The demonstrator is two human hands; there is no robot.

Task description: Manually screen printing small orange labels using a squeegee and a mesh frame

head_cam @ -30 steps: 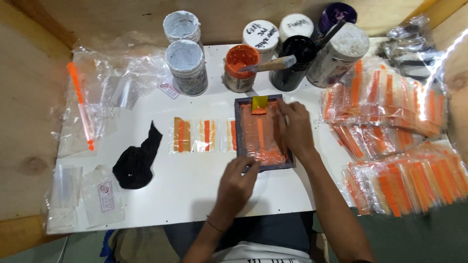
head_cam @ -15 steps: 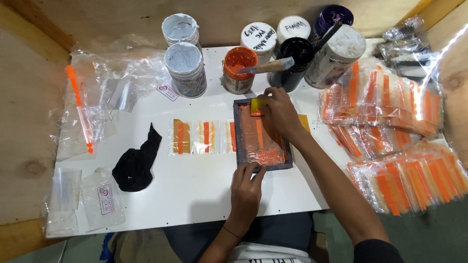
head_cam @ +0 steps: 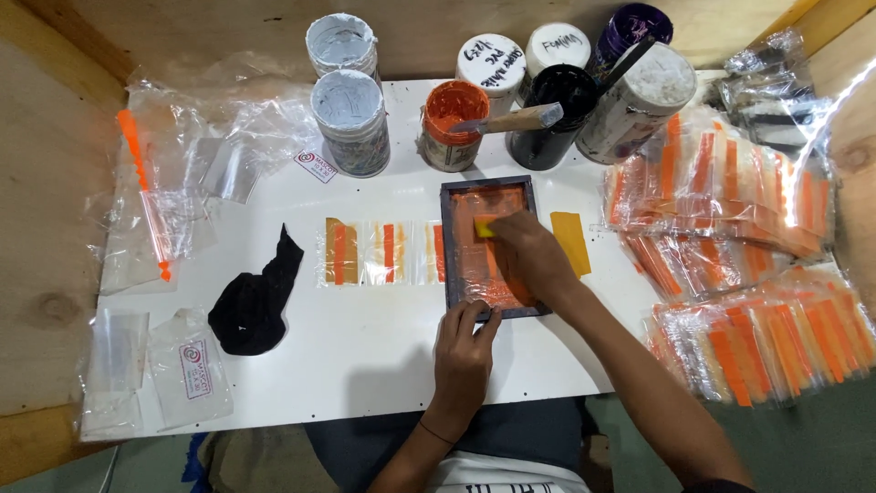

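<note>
A dark-framed printing screen (head_cam: pixel 452 246), smeared with orange ink, lies flat on the white table (head_cam: pixel 365 356). My right hand (head_cam: pixel 529 256) rests on the screen's mesh and grips a small yellow squeegee (head_cam: pixel 486 227) near its upper part. My left hand (head_cam: pixel 464 351) presses its fingertips on the near edge of the frame. To the left of the screen lie clear packets (head_cam: pixel 379 253) with orange stripes, partly under the frame.
Paint pots stand at the back: two grey-white ones (head_cam: pixel 351 119), an open orange pot (head_cam: pixel 452 123) with a brush across it, black and purple ones. Stacks of orange-striped packets (head_cam: pixel 757 274) fill the right. A black cloth (head_cam: pixel 255 297) and empty clear bags (head_cam: pixel 173 219) lie left.
My right hand has drawn the squeegee from the screen's far edge toward me, onto the upper mesh. My left hand stays on the frame's near edge.
</note>
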